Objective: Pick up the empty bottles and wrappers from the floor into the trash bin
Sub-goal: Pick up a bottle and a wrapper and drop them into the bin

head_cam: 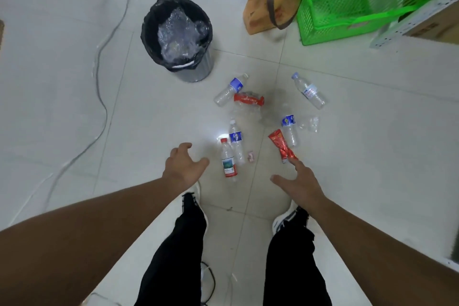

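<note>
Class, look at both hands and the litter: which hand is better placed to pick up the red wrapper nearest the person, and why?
The right hand. Its open fingertips reach the near end of the red wrapper, while the left hand hovers open on the far side of the red-capped bottle.

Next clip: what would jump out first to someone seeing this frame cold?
First, the litter strewn on the pale tiled floor straight ahead: clear plastic bottles such as the red-capped bottle, plus a shiny red wrapper. Beyond it to the left stands the black-lined trash bin, already holding clear plastic. The left hand and right hand reach out open over the mess, the right hand's fingers at the wrapper's near end; contact is unclear.
</note>
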The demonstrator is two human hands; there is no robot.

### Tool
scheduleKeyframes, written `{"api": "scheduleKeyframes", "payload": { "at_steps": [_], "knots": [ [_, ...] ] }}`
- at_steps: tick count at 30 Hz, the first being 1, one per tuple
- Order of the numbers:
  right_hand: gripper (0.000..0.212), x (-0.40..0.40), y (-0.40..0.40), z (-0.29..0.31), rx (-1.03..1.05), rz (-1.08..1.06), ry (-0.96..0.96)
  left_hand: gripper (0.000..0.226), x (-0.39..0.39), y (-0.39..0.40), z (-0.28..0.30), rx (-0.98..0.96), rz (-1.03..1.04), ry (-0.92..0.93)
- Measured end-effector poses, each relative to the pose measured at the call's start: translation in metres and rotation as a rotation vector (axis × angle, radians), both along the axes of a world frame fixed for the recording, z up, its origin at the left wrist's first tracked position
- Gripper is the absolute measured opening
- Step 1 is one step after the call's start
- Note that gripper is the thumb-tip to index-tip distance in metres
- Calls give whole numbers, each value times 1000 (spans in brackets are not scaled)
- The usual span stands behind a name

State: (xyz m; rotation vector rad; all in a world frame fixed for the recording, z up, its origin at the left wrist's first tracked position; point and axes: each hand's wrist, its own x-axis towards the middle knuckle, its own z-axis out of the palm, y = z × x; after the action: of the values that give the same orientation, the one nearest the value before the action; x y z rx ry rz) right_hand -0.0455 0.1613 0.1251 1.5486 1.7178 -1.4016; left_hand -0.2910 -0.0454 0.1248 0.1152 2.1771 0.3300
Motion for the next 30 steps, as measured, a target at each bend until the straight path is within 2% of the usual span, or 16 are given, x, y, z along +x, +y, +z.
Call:
{"api": "scheduleKeyframes", "payload": {
  "at_steps": [5, 11, 15, 21, 25, 27, 30],
  "knots": [
    [88, 13, 40, -16, 32, 132, 59, 80, 41, 18, -20, 2, 67, 6],
    [92, 28, 64, -58, 25, 252, 24, 83, 91, 32, -70, -17, 189, -27],
    [94, 26, 60, -135, 32, 269, -5, 84, 106, 29, -146, -43, 166, -14],
    [89, 27, 50, -290, 149, 382, -64, 86, 99, 33, -303, -35, 164, 31],
    [89, 26, 57, -382, 305, 455, -165, 96, 104, 36, -396, -53, 141, 120],
    [88, 28, 55, -413, 429, 486, -211, 100, 111, 40, -423, -66, 160, 171],
    [74, 25, 53, -441, 654, 541, -205, 97, 112, 46, -442, -77, 244, 274]
  ]
}}
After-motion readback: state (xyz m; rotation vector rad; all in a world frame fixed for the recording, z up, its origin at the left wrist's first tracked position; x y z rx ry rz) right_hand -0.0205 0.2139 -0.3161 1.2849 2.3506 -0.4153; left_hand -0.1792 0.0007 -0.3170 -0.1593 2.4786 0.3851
